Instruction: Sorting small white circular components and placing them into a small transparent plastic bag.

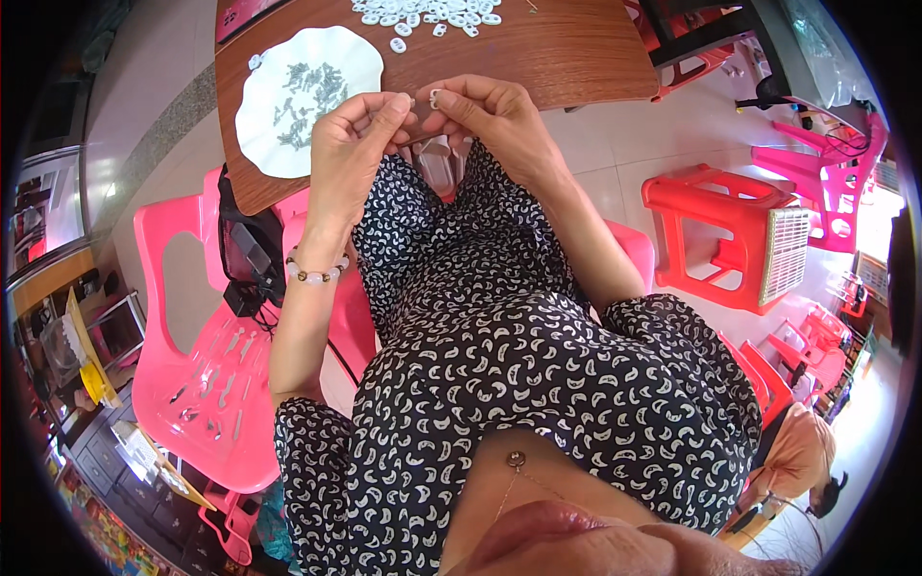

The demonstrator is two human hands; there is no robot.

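Observation:
Both of my hands are raised in front of me at the table's near edge, fingertips close together. Between the thumb and fingers of my right hand (499, 120) is a small white plastic piece (435, 99). My left hand (360, 134), with a beaded bracelet on the wrist, is closed in a pinch; what it holds is too small to make out. Left of it, a white wavy-rimmed plate (259, 134) bears many tiny dark grey pieces (317, 91). A pile of white oval pieces with holes (423, 12) lies at the far side. Below my hands, a clear plastic container (437, 173) shows between my knees.
The brown wooden table (538, 58) spans the top, a pink item (245, 14) at its far left corner. A pink chair (206, 403) with a black bag (250, 250) stands at my left. Red stools (715, 230) stand on the right. Another person (797, 451) is at the lower right.

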